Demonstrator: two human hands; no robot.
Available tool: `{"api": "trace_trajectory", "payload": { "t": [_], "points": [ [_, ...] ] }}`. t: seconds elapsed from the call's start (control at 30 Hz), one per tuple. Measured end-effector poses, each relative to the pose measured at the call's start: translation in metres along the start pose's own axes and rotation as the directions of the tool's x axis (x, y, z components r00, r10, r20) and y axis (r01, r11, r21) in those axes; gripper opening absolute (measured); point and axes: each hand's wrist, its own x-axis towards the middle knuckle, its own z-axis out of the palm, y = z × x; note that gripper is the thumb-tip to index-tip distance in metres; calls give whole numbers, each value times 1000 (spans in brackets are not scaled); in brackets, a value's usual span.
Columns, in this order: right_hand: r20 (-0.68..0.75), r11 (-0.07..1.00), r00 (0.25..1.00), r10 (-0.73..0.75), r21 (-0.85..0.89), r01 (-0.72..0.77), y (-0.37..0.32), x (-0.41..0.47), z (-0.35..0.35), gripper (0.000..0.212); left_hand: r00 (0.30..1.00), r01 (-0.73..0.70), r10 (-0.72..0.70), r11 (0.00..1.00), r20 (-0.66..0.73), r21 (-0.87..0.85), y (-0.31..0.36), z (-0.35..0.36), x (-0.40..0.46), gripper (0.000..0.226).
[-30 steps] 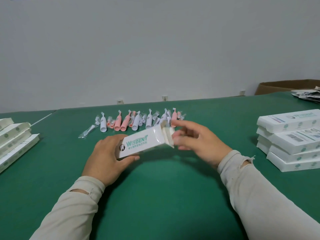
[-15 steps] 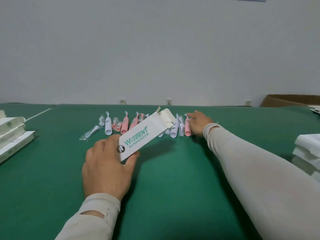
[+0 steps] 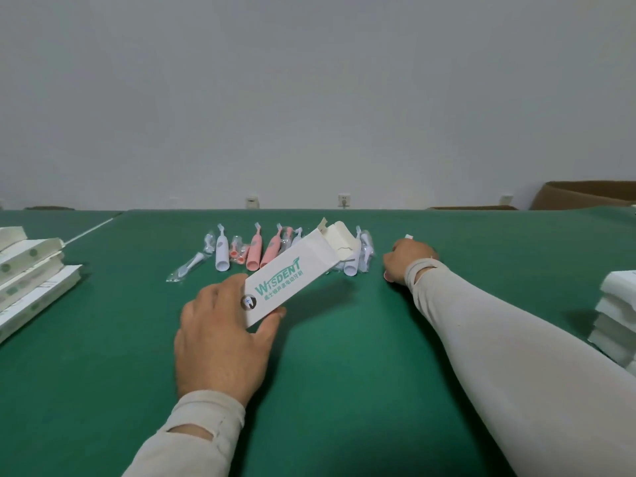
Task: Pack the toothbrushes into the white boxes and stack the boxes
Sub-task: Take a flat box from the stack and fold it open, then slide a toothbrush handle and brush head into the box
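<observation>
Toothbrushes (image 3: 254,251), pink and white and each in a clear wrapper, lie in a loose row on the green table (image 3: 344,373), and you can place everything else from that row. Your left hand (image 3: 220,339) sits on the near side of it, thumb and fingers curled round the lower end of a white box (image 3: 290,278) printed WISDENT. You hold the box tilted, its open end raised toward the row, with the end flap (image 3: 339,241) folded back and covering part of the brushes there. Your right hand (image 3: 407,261) is just past the right end of the row, fingers curled in around something small with a pink and white tip showing above the knuckles; I cannot tell for certain what it is. Well left of the row, a stack of white boxes (image 3: 31,280) rests at the table edge. Well right of the row stands a second pile of boxes (image 3: 616,311), blurred. Beyond that, a brown cardboard carton (image 3: 585,194) sits against the wall.
</observation>
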Motion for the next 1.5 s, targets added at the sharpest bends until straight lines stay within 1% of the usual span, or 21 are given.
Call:
{"api": "trace_trajectory", "payload": {
  "t": [0.07, 0.17, 0.33, 0.43, 0.5, 0.57, 0.63, 0.73, 0.9, 1.0, 1.03, 1.07, 1.1, 1.13, 1.17, 1.23, 1.27, 1.33, 1.37, 1.4, 1.5],
  "points": [
    [-25, 1000, 999, -23, 17, 23, 9, -26, 4, 30, 1000, -2, 2, 1000, 5, 4, 2, 0, 0, 47],
    [-58, 990, 988, -143, -12, 143, 16, -87, 6, 36, 1000, -5, 6, 1000, 17, -19, 5, -3, -2, 47],
    [-22, 936, 936, -351, 23, 351, 11, -188, 2, 30, 998, -32, 33, 999, 56, -16, 11, -9, -6, 53],
    [-79, 912, 916, -394, 90, 400, 7, -222, 5, 25, 994, -67, 67, 998, 82, -8, 11, -16, -12, 52],
    [-92, 912, 923, -373, 146, 383, 9, -230, 5, 29, 995, -70, 72, 997, 74, -33, 9, -21, -20, 48],
    [-67, 917, 942, -328, 217, 335, 14, -230, 3, 33, 997, -53, 56, 997, 53, -62, 6, -26, -28, 48],
    [-41, 925, 957, -288, 246, 289, 21, -229, 3, 34, 997, -48, 52, 997, 53, -66, 6, -29, -33, 47],
    [-94, 941, 954, -286, 159, 298, 24, -228, 5, 25, 996, -62, 66, 995, 56, -74, 6, -31, -36, 44],
    [-140, 972, 963, -231, -3, 233, 19, -219, 8, 45, 993, -93, 99, 991, 61, -99, 5, -25, -32, 48],
    [-175, 977, 962, -211, -6, 214, 19, -215, 9, 43, 994, -100, 106, 984, 32, -147, 4, -20, -30, 51],
    [-191, 978, 962, -196, 31, 206, 20, -214, 8, 41, 995, -97, 102, 982, 19, -162, 3, -19, -29, 52],
    [-203, 975, 966, -157, 121, 184, 22, -211, 6, 41, 995, -96, 98, 980, 2, -175, 3, -18, -28, 52],
    [-200, 954, 975, -99, 258, 150, 26, -210, 2, 42, 995, -99, 98, 978, -17, -181, 2, -17, -27, 51],
    [-186, 901, 982, -34, 420, 110, 30, -207, -2, 44, 994, -108, 103, 977, -38, -181, 1, -17, -25, 50],
    [-181, 815, 983, 25, 573, 85, 35, -204, -7, 43, 992, -121, 112, 977, -57, -176, 0, -16, -23, 49],
    [-240, 591, 962, 127, 798, 121, 45, -198, -16, 45, 989, -140, 130, 978, -72, -153, -1, -16, -20, 48],
    [-270, 471, 945, 183, 868, 156, 50, -196, -21, 51, 988, -148, 141, 979, -64, -139, -2, -15, -19, 49],
    [-269, 235, 931, 248, 949, 211, 58, -193, -27, 57, 988, -153, 153, 981, -14, -116, -3, -13, -18, 53],
    [-254, 142, 937, 240, 964, 225, 61, -192, -29, 54, 988, -151, 154, 983, 22, -104, -3, -13, -18, 55],
    [-239, 82, 948, 210, 971, 226, 63, -191, -29, 47, 986, -154, 160, 984, 50, -94, -3, -12, -18, 56],
    [-229, 15, 970, 88, 974, 228, 63, -189, -26, 37, 980, -173, 181, 980, 85, -93, -3, -11, -19, 58]
  ]
}}
